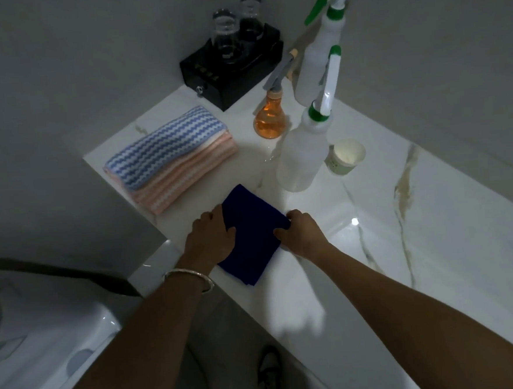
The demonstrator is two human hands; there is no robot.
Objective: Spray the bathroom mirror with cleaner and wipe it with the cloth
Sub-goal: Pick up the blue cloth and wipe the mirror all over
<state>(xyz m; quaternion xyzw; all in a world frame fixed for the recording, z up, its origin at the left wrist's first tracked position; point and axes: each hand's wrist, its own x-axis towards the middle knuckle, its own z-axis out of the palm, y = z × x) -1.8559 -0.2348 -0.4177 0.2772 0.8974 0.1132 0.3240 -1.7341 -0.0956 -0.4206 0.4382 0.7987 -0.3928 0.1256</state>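
Note:
A dark blue cloth point(253, 231) lies folded on the white marble counter point(434, 242), near its front edge. My left hand point(211, 238) grips the cloth's left side. On the right side, my right hand point(302, 232) pinches the cloth's edge. Behind the cloth stands a clear spray bottle point(304, 151) with a white and green trigger. Its mirror image point(320, 56) appears in the mirror point(437, 60) along the counter's back. The room is dim.
Folded striped towels point(172, 156), blue on top of pink, lie left of the cloth. A small orange spray bottle point(269, 119), a paper cup point(345, 156) and a black tray with two glasses point(234, 65) stand further back. A toilet point(47, 345) sits at lower left.

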